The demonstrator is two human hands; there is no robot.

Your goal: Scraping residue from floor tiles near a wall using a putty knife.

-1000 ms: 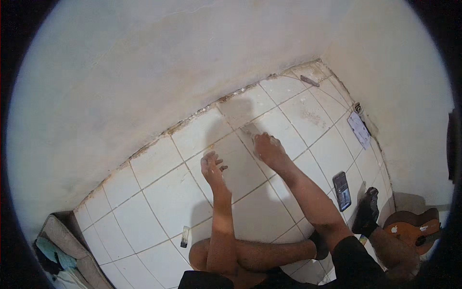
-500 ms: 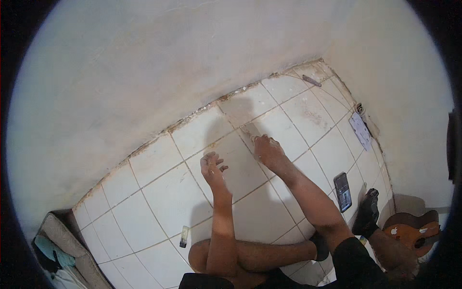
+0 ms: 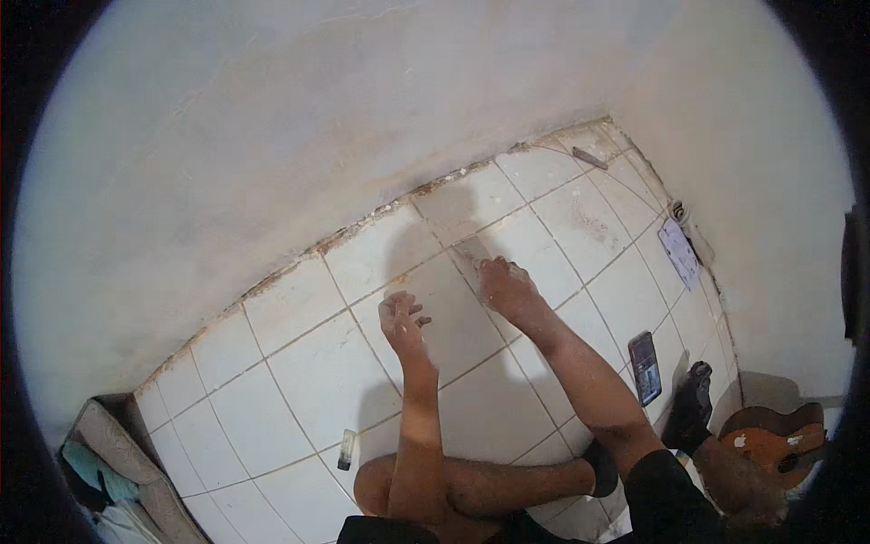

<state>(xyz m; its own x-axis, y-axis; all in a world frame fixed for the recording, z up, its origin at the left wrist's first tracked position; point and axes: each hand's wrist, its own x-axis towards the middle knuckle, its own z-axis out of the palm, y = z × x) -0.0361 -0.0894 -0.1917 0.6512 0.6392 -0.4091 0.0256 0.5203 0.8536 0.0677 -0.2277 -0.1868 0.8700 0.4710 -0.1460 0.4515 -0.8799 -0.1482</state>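
Note:
My right hand (image 3: 504, 285) is closed around a flat scraper (image 3: 469, 247); its pale blade points away from me, low over a white floor tile (image 3: 521, 243). The grip hides its handle. Left of it, my left hand (image 3: 402, 322) hovers above the tiles with fingers loosely curled and apart, and I see nothing in it. Both hands look dusted with pale powder. Beyond them, rough, crumbling plaster (image 3: 399, 201) runs along the foot of the wall (image 3: 299, 136).
A phone (image 3: 644, 367) lies to the right, near my dark-covered foot (image 3: 691, 403) and a brown guitar (image 3: 770, 440). At the far corner rests a narrow grey tool (image 3: 589, 158). A patterned cloth (image 3: 678, 252) lies by the right wall. Left of my knee is a small clear object (image 3: 346, 450).
My left hand's fingers have curled in a little. The scraper has shifted slightly in my right hand's grip area, which stays in nearly the same place. The view has tilted slightly.

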